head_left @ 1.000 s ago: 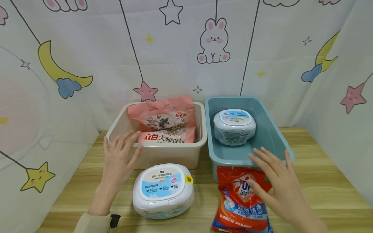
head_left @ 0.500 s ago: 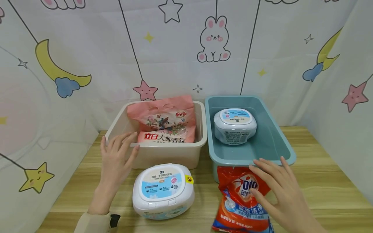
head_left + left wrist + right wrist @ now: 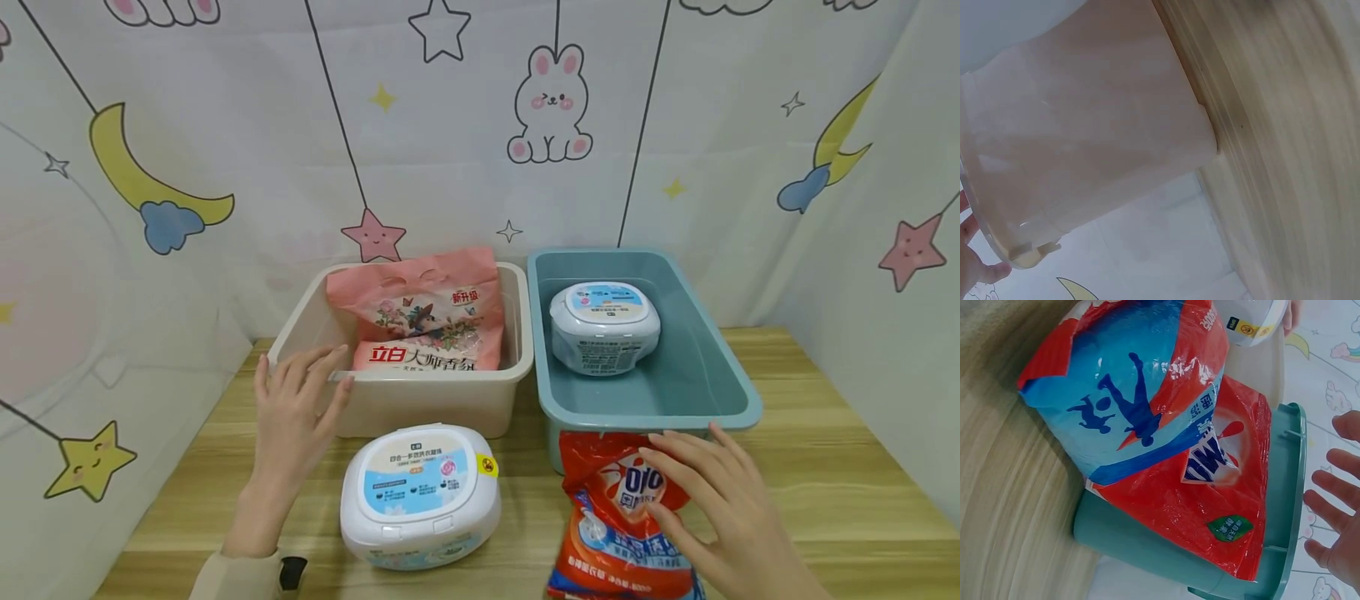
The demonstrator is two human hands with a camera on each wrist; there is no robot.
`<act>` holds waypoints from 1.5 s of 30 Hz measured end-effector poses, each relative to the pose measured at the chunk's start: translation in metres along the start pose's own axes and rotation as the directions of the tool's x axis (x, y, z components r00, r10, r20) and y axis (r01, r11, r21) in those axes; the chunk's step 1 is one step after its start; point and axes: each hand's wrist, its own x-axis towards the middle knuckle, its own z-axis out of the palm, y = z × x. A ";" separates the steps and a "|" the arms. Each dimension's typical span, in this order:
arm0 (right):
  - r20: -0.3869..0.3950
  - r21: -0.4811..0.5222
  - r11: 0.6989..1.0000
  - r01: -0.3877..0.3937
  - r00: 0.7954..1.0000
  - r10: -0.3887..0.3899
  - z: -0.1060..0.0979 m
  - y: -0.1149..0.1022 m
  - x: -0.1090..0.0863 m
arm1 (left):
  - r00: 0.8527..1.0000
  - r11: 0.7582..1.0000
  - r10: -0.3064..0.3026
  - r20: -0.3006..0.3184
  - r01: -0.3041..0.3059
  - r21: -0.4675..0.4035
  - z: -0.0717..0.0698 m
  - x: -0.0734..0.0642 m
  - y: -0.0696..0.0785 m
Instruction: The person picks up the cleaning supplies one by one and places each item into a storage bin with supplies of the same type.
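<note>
My left hand (image 3: 294,421) is at the near left corner of a cream plastic bin (image 3: 427,404), fingers spread and loosely bent right at its rim. A pink laundry powder bag (image 3: 435,325) stands inside that bin. My right hand (image 3: 723,508) hovers over the right side of a red and blue laundry detergent bag (image 3: 622,533), fingers apart and holding nothing. In the right wrist view, the hand (image 3: 1341,506) appears apart from the bag (image 3: 1166,425), which leans against the blue-green bin (image 3: 1147,534). A white lidded laundry-capsule tub (image 3: 420,500) sits between my forearms.
A second white tub (image 3: 603,329) stands toward the back left inside the blue-green bin (image 3: 690,375). Both bins sit side by side on a wood-grain table (image 3: 847,467), with a cartoon-printed curtain (image 3: 450,142) close behind and at the sides.
My right hand has come down slightly nearer the detergent bag, off the blue-green bin's rim in view. My left hand has shifted a little left. The bags and tubs stay put.
</note>
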 end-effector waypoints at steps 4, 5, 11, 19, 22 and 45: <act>-0.014 -0.012 1.000 0.025 1.000 -0.025 0.002 0.001 -0.002 | 1.000 1.000 -0.002 -0.004 0.002 -0.007 0.001 0.000 -0.001; -0.006 -0.013 1.000 0.021 1.000 -0.021 0.002 0.001 -0.003 | 1.000 1.000 -0.003 -0.004 0.003 -0.008 0.001 0.000 -0.001; 0.049 -0.007 1.000 -0.002 0.999 0.002 0.004 0.002 -0.006 | 1.000 1.000 -0.007 -0.004 0.007 -0.009 0.001 -0.001 -0.003; 0.070 -0.003 1.000 0.010 0.997 -0.009 0.008 0.006 -0.012 | 1.000 1.000 -0.017 0.002 0.017 -0.011 0.000 -0.003 -0.004; 0.062 -0.009 0.999 0.031 0.998 -0.031 0.009 0.007 -0.014 | 1.000 1.000 -0.015 -0.001 0.015 -0.015 0.000 -0.003 -0.005; 0.087 -0.062 0.997 0.048 0.995 -0.042 0.020 0.012 -0.032 | 0.991 0.999 0.035 -0.129 -0.039 -0.025 0.003 -0.006 -0.012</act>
